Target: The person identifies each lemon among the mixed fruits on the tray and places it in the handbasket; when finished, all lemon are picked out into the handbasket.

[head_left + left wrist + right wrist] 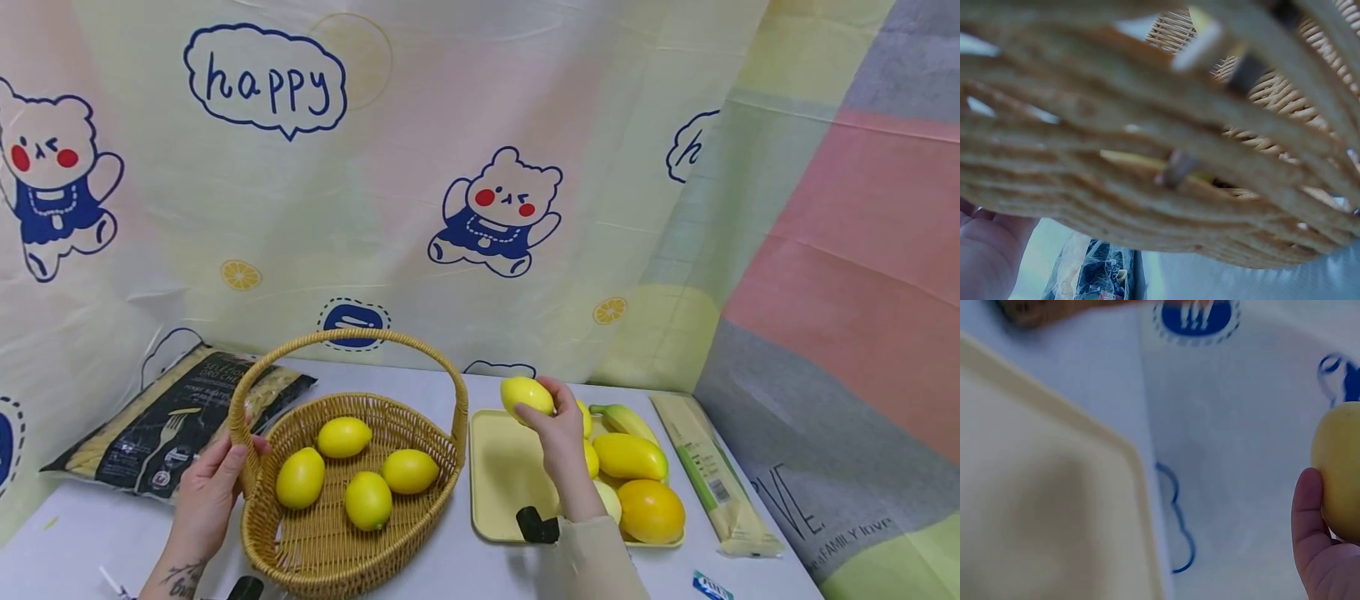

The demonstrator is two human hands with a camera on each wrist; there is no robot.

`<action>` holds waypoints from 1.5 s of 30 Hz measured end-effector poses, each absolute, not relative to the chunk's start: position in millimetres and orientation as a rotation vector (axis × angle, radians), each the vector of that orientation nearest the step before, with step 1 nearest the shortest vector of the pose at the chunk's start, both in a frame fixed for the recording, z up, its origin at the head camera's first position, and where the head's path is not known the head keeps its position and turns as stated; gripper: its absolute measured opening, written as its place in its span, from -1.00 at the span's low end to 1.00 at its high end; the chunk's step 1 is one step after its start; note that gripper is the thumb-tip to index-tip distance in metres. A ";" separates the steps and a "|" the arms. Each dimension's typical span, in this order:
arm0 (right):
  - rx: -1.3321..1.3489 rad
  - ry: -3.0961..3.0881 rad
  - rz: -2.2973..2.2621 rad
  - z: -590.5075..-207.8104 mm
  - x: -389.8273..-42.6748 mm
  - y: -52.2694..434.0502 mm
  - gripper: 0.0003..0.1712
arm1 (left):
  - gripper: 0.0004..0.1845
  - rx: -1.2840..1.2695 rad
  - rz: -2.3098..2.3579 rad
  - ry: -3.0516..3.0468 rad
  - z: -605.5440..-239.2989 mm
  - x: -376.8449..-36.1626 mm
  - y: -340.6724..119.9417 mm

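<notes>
My right hand (551, 412) pinches a yellow lemon (527, 395) and holds it above the far left part of the pale yellow tray (504, 471); the right wrist view shows the lemon (1339, 469) against a fingertip (1307, 506). My left hand (213, 483) grips the left rim of the wicker basket (330, 542), where its handle (420, 346) meets the rim. Several lemons (343, 437) lie inside the basket. The left wrist view is filled by blurred basket weave (1160, 156), with part of the hand (988, 256) at the lower left.
On the tray's right side lie more lemons, a yellow banana (630, 457), a greenish banana (622, 417) and an orange fruit (651, 510). A dark pasta bag (172, 421) lies at the left, a long pale packet (712, 475) at the right. A printed cloth hangs behind.
</notes>
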State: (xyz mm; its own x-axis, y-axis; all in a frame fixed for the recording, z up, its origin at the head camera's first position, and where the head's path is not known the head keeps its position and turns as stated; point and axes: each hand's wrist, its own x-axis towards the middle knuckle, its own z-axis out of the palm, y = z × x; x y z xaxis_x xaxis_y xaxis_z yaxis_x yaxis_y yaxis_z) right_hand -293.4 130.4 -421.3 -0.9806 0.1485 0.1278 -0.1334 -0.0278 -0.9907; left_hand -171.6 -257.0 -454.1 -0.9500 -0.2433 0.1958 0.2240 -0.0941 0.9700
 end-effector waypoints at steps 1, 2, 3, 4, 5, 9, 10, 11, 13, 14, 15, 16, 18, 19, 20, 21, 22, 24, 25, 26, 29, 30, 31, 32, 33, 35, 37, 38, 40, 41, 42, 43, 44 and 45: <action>0.011 -2.032 2.137 -418.5 -286.7 130.6 -0.35 | -0.44 0.014 -2.118 -1.867 -453.9 -171.6 -256.7; 0.035 -2.024 2.156 -415.4 -279.4 130.6 -0.35 | -0.44 0.008 -2.118 -1.865 -453.9 -171.6 -256.4; 0.053 -2.019 2.172 -412.6 -272.0 130.3 -0.35 | -0.44 0.005 -2.117 -1.864 -453.8 -171.6 -256.3; 0.073 -2.014 2.191 -410.1 -264.6 129.7 -0.35 | -0.43 0.006 -2.117 -1.864 -453.8 -171.6 -256.2; 0.094 -2.016 2.207 -407.6 -256.9 128.8 -0.35 | -0.43 0.010 -2.118 -1.864 -453.9 -171.6 -256.2; 0.194 -2.018 2.299 -402.0 -228.0 120.8 -0.35 | -0.42 0.023 -2.120 -1.870 -454.1 -171.2 -256.9; 0.231 -2.003 2.328 -401.8 -221.8 117.7 -0.35 | -0.43 0.023 -2.121 -1.870 -454.2 -171.1 -257.0; 0.271 -1.986 2.357 -402.1 -216.4 113.9 -0.36 | -0.43 0.021 -2.123 -1.871 -454.3 -171.0 -257.2; 0.353 -1.952 2.410 -404.0 -207.3 104.7 -0.36 | -0.44 0.017 -2.121 -1.875 -454.6 -171.1 -257.4; 0.398 -1.937 2.436 -405.1 -203.6 99.1 -0.37 | -0.45 0.015 -2.121 -1.876 -454.8 -171.1 -257.6; 0.441 -1.927 2.458 -406.5 -200.4 92.8 -0.37 | -0.45 0.012 -2.124 -1.875 -455.0 -171.1 -257.7; 0.484 -1.928 2.483 -407.7 -197.7 85.9 -0.36 | -0.45 0.011 -2.126 -1.874 -455.0 -171.1 -257.9; 0.552 -1.953 2.520 -409.8 -192.7 70.3 -0.35 | -0.45 0.009 -2.131 -1.872 -455.0 -171.3 -258.2; 0.578 -1.968 2.541 -410.6 -190.6 61.7 -0.34 | -0.45 0.008 -2.133 -1.872 -454.9 -171.5 -258.3; 0.599 -1.986 2.564 -411.4 -188.9 53.2 -0.34 | -0.45 0.008 -2.135 -1.873 -454.8 -171.7 -258.4; 0.617 -2.005 2.584 -412.3 -187.3 44.3 -0.33 | -0.44 0.011 -2.138 -1.874 -454.7 -171.9 -258.4; 0.633 -2.025 2.602 -413.1 -185.8 35.7 -0.33 | -0.44 0.014 -2.138 -1.876 -454.7 -172.2 -258.3; 0.647 -2.062 2.643 -414.7 -182.9 18.5 -0.34 | -0.43 0.025 -2.138 -1.886 -454.7 -172.7 -258.1; 0.672 -2.078 2.659 -415.7 -181.9 10.6 -0.35 | -0.42 0.031 -2.138 -1.887 -454.8 -172.9 -257.9; 0.695 -2.109 2.658 -417.1 -181.0 2.8 -0.37 | -0.41 0.042 -2.141 -1.885 -454.7 -173.1 -257.6; 0.748 -2.247 2.620 -419.4 -179.0 -16.4 -0.41 | -0.40 0.067 -2.146 -1.870 -454.7 -173.4 -256.9; 0.764 -2.309 2.590 -420.1 -178.8 -21.4 -0.41 | -0.41 0.072 -2.150 -1.862 -454.5 -173.3 -256.7; 0.775 -2.380 2.540 -420.4 -178.6 -25.7 -0.43 | -0.41 0.074 -2.153 -1.853 -454.6 -173.2 -256.4; 0.776 -2.456 2.479 -420.8 -178.5 -29.6 -0.44 | -0.42 0.074 -2.156 -1.847 -454.7 -173.1 -256.2; 0.777 -2.525 2.420 -420.9 -178.4 -32.5 -0.45 | -0.43 0.070 -2.160 -1.839 -454.8 -173.1 -256.1; 0.788 -2.641 2.290 -421.8 -178.4 -37.1 -0.46 | -0.45 0.066 -2.166 -1.834 -455.0 -172.8 -255.9; 0.818 -2.719 2.164 -423.3 -178.7 -39.9 -0.48 | -0.45 0.069 -2.171 -1.831 -455.1 -172.8 -255.7; 0.835 -2.748 2.113 -424.2 -179.0 -40.8 -0.48 | -0.45 0.075 -2.173 -1.832 -455.0 -173.0 -255.7; 0.864 -2.792 2.040 -425.1 -179.4 -41.5 -0.49 | -0.45 0.087 -2.170 -1.842 -454.8 -173.1 -256.0; 0.876 -2.801 2.038 -425.2 -179.6 -41.4 -0.50 | -0.45 0.089 -2.171 -1.844 -454.7 -173.2 -256.1; 0.882 -2.806 2.042 -424.9 -179.8 -41.2 -0.51 | -0.45 0.086 -2.169 -1.846 -454.7 -173.2 -256.3; 0.884 -2.805 2.058 -424.4 -180.1 -40.8 -0.52 | -0.45 0.083 -2.169 -1.847 -454.8 -173.2 -256.5; 0.884 -2.800 2.075 -423.6 -180.4 -40.3 -0.52 | -0.45 0.073 -2.170 -1.845 -454.9 -173.3 -256.7; 0.879 -2.785 2.103 -422.6 -180.7 -39.6 -0.53 | -0.46 0.062 -2.167 -1.844 -455.0 -173.3 -256.9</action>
State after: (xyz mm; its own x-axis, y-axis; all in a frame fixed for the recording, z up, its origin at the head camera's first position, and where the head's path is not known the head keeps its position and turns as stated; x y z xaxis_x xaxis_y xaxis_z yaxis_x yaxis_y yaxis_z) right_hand -180.7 -39.6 -422.6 -0.7841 -0.6166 -0.0708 -0.1007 0.2389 -0.9658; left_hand -173.3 -256.9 -455.0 -0.9557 -0.2493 0.1564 0.1943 -0.1351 0.9716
